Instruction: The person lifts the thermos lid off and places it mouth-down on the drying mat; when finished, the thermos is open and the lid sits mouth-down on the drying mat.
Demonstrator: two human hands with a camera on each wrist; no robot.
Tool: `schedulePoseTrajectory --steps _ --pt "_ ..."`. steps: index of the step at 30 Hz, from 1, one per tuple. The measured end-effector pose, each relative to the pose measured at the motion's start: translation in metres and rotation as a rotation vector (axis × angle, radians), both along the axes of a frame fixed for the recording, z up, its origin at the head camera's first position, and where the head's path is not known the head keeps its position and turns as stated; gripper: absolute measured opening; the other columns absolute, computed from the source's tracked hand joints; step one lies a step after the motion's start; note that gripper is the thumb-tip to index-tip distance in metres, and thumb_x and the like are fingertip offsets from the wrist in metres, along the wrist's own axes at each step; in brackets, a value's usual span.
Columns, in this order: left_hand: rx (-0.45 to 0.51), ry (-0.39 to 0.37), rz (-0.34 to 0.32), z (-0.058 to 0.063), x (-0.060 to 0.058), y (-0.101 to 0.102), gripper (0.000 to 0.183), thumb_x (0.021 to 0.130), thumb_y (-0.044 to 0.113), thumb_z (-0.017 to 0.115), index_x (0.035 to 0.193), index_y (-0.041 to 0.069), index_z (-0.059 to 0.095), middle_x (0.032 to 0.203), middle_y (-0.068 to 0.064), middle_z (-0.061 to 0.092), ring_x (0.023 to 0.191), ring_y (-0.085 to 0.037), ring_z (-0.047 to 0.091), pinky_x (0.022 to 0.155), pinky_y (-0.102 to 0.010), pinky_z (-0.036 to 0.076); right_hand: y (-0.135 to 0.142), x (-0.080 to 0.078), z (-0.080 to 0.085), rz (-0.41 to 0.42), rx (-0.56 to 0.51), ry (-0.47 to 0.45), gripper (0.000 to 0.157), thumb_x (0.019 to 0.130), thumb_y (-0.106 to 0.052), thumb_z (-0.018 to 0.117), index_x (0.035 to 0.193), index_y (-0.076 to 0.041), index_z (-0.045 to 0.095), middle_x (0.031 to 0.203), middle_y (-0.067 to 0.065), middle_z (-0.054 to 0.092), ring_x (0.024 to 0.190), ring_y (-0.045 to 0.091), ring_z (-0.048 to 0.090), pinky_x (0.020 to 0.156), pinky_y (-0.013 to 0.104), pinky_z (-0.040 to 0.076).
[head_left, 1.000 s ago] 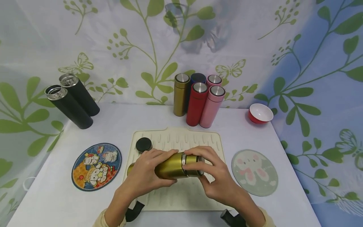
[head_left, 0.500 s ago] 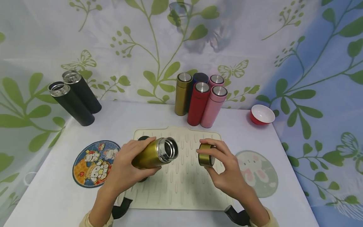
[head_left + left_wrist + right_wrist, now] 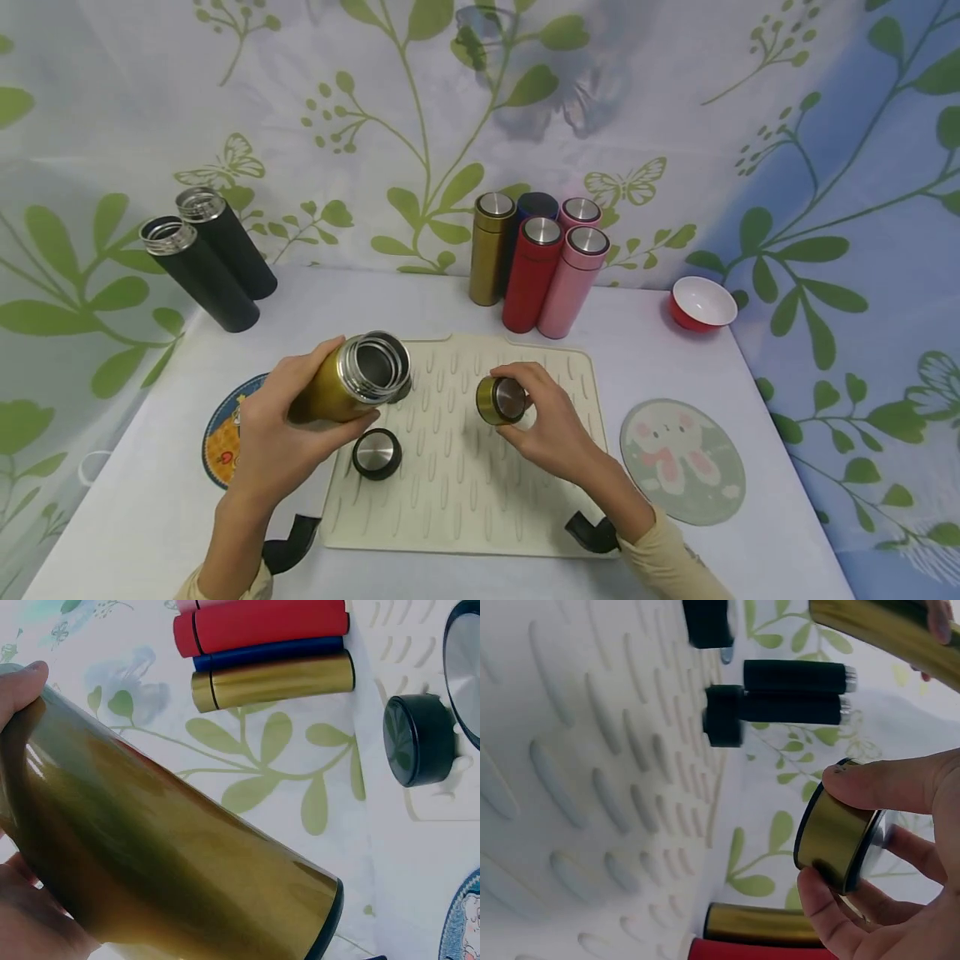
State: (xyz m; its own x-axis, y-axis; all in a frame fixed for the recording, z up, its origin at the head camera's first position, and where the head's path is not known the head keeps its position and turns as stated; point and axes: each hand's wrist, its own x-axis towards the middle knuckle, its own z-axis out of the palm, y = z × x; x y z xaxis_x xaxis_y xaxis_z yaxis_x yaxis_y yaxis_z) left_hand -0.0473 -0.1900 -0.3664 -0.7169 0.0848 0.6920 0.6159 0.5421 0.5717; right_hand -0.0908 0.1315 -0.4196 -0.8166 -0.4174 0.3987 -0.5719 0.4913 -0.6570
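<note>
My left hand (image 3: 273, 442) grips a gold thermos bottle (image 3: 321, 393), held tilted over the left edge of the cream mat with its bare steel mouth facing me. In the left wrist view, the gold body (image 3: 165, 840) slants down to a dark base. Between thumb and fingers, my right hand (image 3: 551, 425) pinches the gold bottle lid (image 3: 495, 402) above the mat, its steel disc visible. The right wrist view shows the lid (image 3: 836, 832) from its side. A black lid with a steel top (image 3: 377, 454) lies on the mat; another black lid (image 3: 403, 390) is mostly hidden behind the bottle.
The ribbed cream mat (image 3: 480, 517) lies mid-table. Behind it stand several capped bottles, including a red one (image 3: 531, 279) and a pink one (image 3: 570, 287). Two uncapped black bottles (image 3: 210, 275) stand back left. A red bowl (image 3: 701, 304) and round coasters (image 3: 682, 462) flank the mat.
The gold lid has come off the bottle. My left hand has carried the bottle left, its mouth turning upward, uncovering a black lid. My right hand moved right with the lid, then back left.
</note>
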Motion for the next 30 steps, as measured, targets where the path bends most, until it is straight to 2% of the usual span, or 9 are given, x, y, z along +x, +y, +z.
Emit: schedulePoseTrajectory --steps 3,10,14,16,20,22,24,26,30 --pt "0.001 -0.006 0.009 0.0 0.001 0.0 0.091 0.049 0.001 0.095 0.134 0.005 0.063 0.118 -0.01 0.068 0.105 -0.016 0.058 0.088 -0.018 0.043 -0.006 -0.01 -0.009 0.004 0.019 -0.019 0.072 0.066 0.004 0.088 0.131 -0.015 0.062 0.122 0.002 0.055 0.103 0.014 0.057 0.075 0.03 0.053" --pt "0.018 0.0 0.012 -0.003 0.0 -0.003 0.089 0.05 0.003 0.094 0.134 0.004 0.063 0.117 -0.011 0.068 0.106 -0.013 0.058 0.087 -0.019 0.043 -0.027 -0.029 -0.029 0.04 0.069 -0.082 0.07 0.071 -0.003 0.088 0.135 -0.017 0.063 0.118 0.004 0.055 0.101 0.014 0.057 0.079 0.032 0.053" --pt "0.035 0.023 0.008 -0.001 0.0 -0.004 0.08 0.059 0.015 0.093 0.132 0.001 0.063 0.115 -0.015 0.068 0.106 -0.011 0.059 0.087 -0.019 0.043 -0.04 -0.039 -0.038 0.071 0.136 -0.11 0.07 0.073 -0.008 0.088 0.137 -0.016 0.06 0.12 0.006 0.055 0.106 0.017 0.057 0.087 0.038 0.052" --pt "0.037 0.034 0.014 0.002 0.001 -0.004 0.076 0.066 0.026 0.091 0.131 0.0 0.064 0.114 -0.016 0.068 0.105 -0.01 0.059 0.087 -0.018 0.043 -0.045 -0.044 -0.042 0.076 0.168 -0.119 0.071 0.074 -0.009 0.088 0.138 -0.014 0.059 0.121 0.007 0.055 0.108 0.019 0.057 0.09 0.039 0.051" --pt "0.048 0.051 0.031 0.007 0.003 -0.003 0.075 0.076 0.046 0.083 0.13 -0.002 0.064 0.111 -0.019 0.068 0.103 -0.009 0.058 0.085 -0.018 0.042 -0.056 -0.056 -0.048 0.06 0.225 -0.124 0.071 0.075 -0.011 0.087 0.139 -0.013 0.056 0.123 0.009 0.054 0.109 0.021 0.057 0.092 0.04 0.05" --pt "0.053 0.055 0.045 0.01 0.005 -0.004 0.076 0.076 0.048 0.082 0.13 -0.002 0.064 0.111 -0.02 0.068 0.103 -0.007 0.058 0.085 -0.018 0.042 -0.06 -0.063 -0.051 0.049 0.245 -0.122 0.07 0.076 -0.012 0.087 0.139 -0.013 0.056 0.122 0.009 0.055 0.108 0.02 0.057 0.091 0.04 0.05" --pt "0.061 0.058 0.057 0.013 0.007 -0.004 0.074 0.072 0.037 0.087 0.13 -0.003 0.064 0.111 -0.021 0.067 0.103 -0.007 0.058 0.086 -0.018 0.042 -0.064 -0.068 -0.055 0.042 0.264 -0.124 0.069 0.076 -0.012 0.086 0.139 -0.013 0.056 0.121 0.009 0.055 0.106 0.021 0.057 0.09 0.039 0.05" --pt "0.061 0.05 0.073 0.017 0.009 -0.005 0.075 0.065 0.019 0.091 0.131 -0.003 0.063 0.113 -0.021 0.067 0.105 -0.006 0.058 0.088 -0.017 0.042 -0.068 -0.072 -0.058 0.042 0.273 -0.125 0.069 0.077 -0.012 0.086 0.139 -0.013 0.056 0.12 0.01 0.055 0.105 0.022 0.057 0.09 0.039 0.05" --pt "0.064 0.025 0.106 0.019 0.011 -0.011 0.087 0.051 -0.01 0.087 0.133 -0.006 0.059 0.121 -0.023 0.065 0.113 -0.006 0.058 0.096 -0.018 0.042 -0.074 -0.077 -0.063 0.042 0.296 -0.118 0.069 0.077 -0.015 0.087 0.139 -0.012 0.056 0.119 0.01 0.055 0.106 0.023 0.056 0.089 0.039 0.049"
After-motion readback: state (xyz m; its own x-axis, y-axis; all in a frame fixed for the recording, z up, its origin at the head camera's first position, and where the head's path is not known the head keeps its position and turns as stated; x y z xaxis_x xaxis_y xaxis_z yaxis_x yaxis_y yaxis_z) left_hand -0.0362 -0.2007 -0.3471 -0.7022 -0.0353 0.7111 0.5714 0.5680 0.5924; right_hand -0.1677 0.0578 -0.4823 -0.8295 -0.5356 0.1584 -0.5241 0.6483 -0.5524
